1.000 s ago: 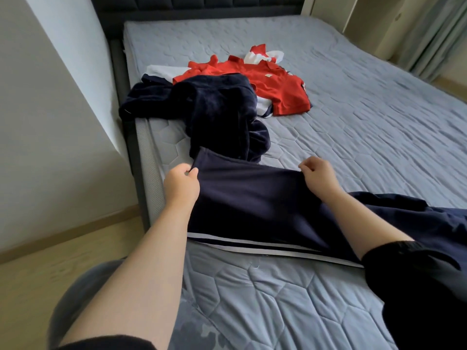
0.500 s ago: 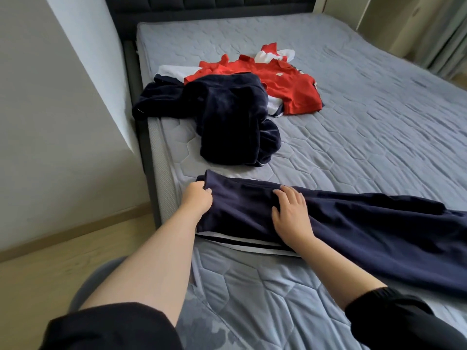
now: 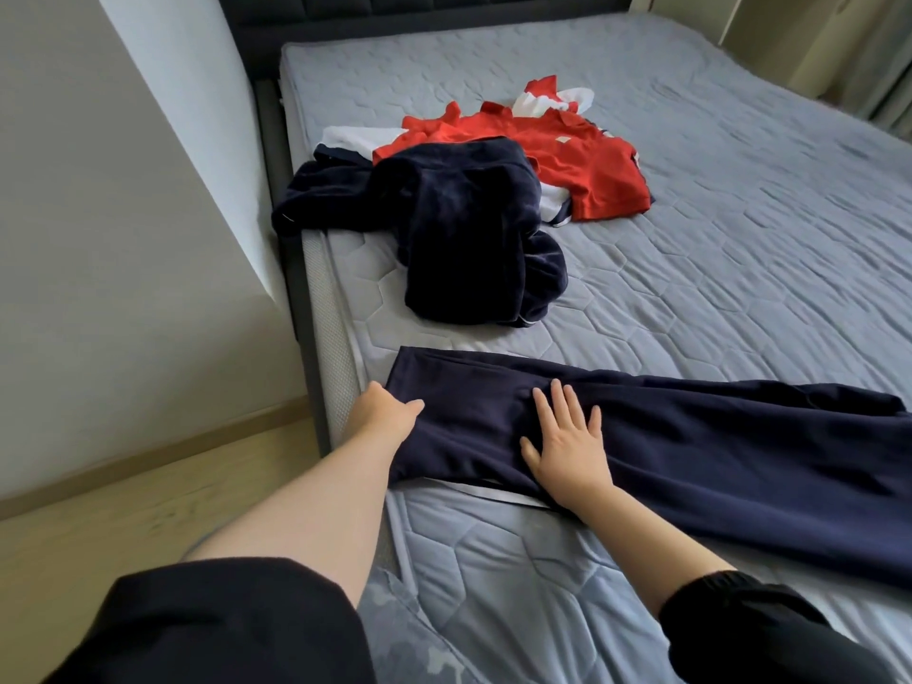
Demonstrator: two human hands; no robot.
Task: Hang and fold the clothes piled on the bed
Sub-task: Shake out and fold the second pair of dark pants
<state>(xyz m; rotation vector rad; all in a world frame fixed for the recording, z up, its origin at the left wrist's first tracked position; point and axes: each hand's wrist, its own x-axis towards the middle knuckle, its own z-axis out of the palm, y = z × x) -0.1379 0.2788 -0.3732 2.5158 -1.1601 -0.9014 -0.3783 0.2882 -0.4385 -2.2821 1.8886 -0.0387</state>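
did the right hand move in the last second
Yes. The right hand has come toward the person, away from the dark clothes pile, and now lies flat on the navy trousers.

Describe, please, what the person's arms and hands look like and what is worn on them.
Both hands are bare: the left hand and the right hand show no gloves, rings or watch. The forearms are uncovered too. The left sleeve is black, loose and wide at its hem. The right sleeve is black as well and ends in a gathered, elastic-looking cuff. No markings show on either sleeve.
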